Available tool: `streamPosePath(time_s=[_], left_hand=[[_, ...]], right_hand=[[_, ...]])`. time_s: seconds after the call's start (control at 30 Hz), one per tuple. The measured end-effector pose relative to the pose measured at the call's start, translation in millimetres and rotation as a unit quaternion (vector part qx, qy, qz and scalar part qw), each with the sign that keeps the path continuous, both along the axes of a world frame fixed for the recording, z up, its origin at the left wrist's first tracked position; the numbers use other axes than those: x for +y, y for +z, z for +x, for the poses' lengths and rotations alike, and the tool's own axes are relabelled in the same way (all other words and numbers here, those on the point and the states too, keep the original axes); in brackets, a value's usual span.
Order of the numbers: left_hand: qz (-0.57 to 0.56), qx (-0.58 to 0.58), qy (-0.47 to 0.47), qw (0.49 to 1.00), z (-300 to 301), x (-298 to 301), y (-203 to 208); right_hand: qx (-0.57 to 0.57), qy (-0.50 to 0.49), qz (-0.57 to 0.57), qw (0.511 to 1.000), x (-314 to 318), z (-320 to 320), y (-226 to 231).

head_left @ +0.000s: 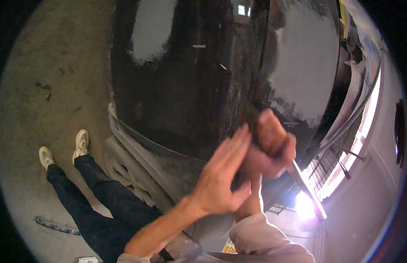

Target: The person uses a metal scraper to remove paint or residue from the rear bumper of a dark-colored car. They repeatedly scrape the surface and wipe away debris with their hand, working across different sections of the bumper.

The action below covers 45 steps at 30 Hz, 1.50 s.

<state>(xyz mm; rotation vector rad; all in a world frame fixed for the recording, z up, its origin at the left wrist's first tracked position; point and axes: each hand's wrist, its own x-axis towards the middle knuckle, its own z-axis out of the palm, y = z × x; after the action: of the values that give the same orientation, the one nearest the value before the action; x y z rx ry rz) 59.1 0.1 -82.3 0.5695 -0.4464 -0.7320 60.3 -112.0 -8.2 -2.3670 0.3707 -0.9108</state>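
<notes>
My right hand point(273, 142) is closed in a fist around a long flat strip point(309, 189). Its pale end slants out below the fist, and a dark part shows above it; I cannot make out what kind of tool it is. Beside that fist is my left hand point(223, 175), fingers stretched out straight and thumb apart, gripping nothing. Both hands are somewhat blurred, and I cannot tell whether they touch. They are over a dark car body panel point(181, 101) with grey filler or primer patches point(306, 61) and scuffed, dusty areas.
A dusty wheel point(129, 173) sits under the panel's lower left edge. My legs in dark trousers point(102, 188) and pale shoes point(82, 142) are on the concrete floor point(50, 114). A narrow strip-shaped part point(56, 225) lies there too. Bright light and a wire rack point(321, 171) are at right.
</notes>
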Motion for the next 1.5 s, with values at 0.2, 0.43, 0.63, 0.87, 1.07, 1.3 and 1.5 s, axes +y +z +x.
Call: streamPosePath(time_s=[0.2, 0.43, 0.63, 0.87, 1.07, 1.3, 1.5], left_hand=[[0.001, 0.001, -0.066, 0.998, -25.4, 19.3, 16.6], [-0.004, 0.031, -0.051, 0.998, -21.1, 6.8, 3.0], [-0.017, 0.0, -0.008, 1.0, 9.6, -16.3, -0.5], [0.011, 0.023, 0.039, 0.999, 19.6, -21.9, -7.1], [0.245, 0.092, 0.105, 0.959, 4.0, -17.6, -37.9], [0.193, 0.017, 0.149, 0.97, 44.8, -99.1, -49.7], [0.174, -0.069, 0.293, 0.937, 75.0, -115.3, -72.8]], right_hand=[[-0.012, 0.05, 0.008, 0.999, 14.5, -31.4, 11.3], [0.036, -0.084, -0.224, 0.97, 6.3, -18.1, -9.4], [-0.014, -0.011, -0.04, 0.999, -14.3, 10.2, -6.5], [-0.106, 0.09, 0.137, 0.981, -41.4, 63.9, -4.3], [-0.076, 0.053, 0.101, 0.991, -2.4, 16.9, 30.4], [-0.012, 0.034, 0.075, 0.997, 0.6, 1.1, 26.8], [-0.015, 0.036, 0.072, 0.997, 1.7, 0.9, 27.0]])
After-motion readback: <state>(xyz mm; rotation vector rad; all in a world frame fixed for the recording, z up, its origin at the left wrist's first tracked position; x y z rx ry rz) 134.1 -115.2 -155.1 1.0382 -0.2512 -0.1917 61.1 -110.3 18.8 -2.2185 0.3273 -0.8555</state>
